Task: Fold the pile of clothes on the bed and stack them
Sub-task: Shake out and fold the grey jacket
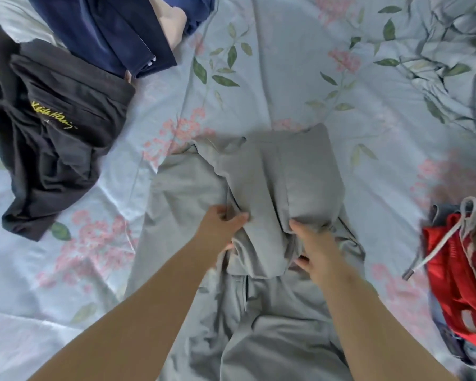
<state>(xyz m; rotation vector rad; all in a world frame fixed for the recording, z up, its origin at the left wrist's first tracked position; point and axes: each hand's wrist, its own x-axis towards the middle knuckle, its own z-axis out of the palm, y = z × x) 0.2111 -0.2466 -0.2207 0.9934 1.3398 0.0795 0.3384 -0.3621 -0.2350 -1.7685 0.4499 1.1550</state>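
Because the grey garment [283, 171] is thin, limp cloth, it will likely weigh little and keep no shape of its own; any fold left unpinned will probably slump or slide open. It lies mid-bed on the floral sheet [286, 64], directly before the person. Its far part is doubled into a smooth pad with rounded corners, and its near part spreads in loose creases toward the camera.

The left hand [221, 229] grips the doubled edge on its left side, thumb over the top and fingers curled into the cloth. The right hand [316, 251] grips the same edge on its right, thumb on top and fingers tucked beneath. Taking hold at both ends of a fold line looks sound, since a one-point hold would let the fabric droop and twist.

The weave looks matte and smooth, perhaps light trouser cloth. The sheet has a faint gloss, so the bundle may slide on it.

To the left lies a crumpled black shirt [55, 138] with yellow script, and beyond it a navy garment [107, 31]. At the right edge is a red piece [448, 273] that looks like mesh, with a grey drawstring [434, 251] lying over it.
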